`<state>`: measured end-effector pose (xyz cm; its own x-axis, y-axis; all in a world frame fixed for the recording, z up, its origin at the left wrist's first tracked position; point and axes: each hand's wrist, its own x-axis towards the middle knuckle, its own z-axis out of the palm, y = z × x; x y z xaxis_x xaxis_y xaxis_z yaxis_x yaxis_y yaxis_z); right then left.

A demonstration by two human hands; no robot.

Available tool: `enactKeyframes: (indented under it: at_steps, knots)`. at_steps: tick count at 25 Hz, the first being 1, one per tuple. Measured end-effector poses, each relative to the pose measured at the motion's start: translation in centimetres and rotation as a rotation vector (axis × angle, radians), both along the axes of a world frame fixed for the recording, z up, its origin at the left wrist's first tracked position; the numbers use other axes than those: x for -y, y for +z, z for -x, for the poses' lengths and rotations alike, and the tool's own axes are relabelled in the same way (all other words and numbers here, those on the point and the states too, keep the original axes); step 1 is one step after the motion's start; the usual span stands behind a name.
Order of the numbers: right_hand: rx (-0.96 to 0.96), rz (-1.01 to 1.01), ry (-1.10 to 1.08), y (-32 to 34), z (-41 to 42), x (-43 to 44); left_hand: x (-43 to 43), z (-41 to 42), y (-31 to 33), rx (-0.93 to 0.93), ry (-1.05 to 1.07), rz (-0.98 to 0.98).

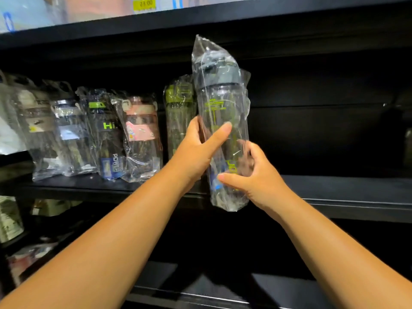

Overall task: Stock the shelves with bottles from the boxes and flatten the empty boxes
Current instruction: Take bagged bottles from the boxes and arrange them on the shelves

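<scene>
Just right of the green bottle (178, 117), my left hand (198, 150) and right hand (252, 175) grip the wrapped bottle (223, 103), off the shelf (345, 186). Its slick plastic may slide through my fingers (254, 150); a bump could topple the green bottle.

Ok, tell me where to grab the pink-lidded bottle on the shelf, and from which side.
Take the pink-lidded bottle round its mid-body, coming from the front. It stands nearly upright, its neighbour the dark Hi bottle crowds its left, and the loose wrap above the lid would likely slip.
</scene>
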<state>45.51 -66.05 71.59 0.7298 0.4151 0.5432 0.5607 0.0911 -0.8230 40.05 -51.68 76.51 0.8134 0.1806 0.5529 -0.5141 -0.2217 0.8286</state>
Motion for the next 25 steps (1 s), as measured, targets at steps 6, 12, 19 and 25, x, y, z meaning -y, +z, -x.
enactKeyframes:
  at_steps: [6, 12, 19, 25]
  knots:
    - [0.038, 0.114, -0.31, -0.6, -3.1, -0.4, -3.9, -1.7, -6.0, -0.073, 0.501, -0.592]
    - [0.083, 0.303, -0.501, -0.7, -5.6, -3.3, -5.4, -2.3, -8.8, -0.221, 0.752, -0.954]
    - [0.105, 0.451, -0.682, -0.2, -6.7, -6.4, -5.5, -2.6, -9.6, -0.198, 0.797, -1.065]
    - [0.057, 0.492, -0.71, -0.4, -6.7, -7.1, -5.8, -2.9, -10.1, -0.174, 0.827, -1.085]
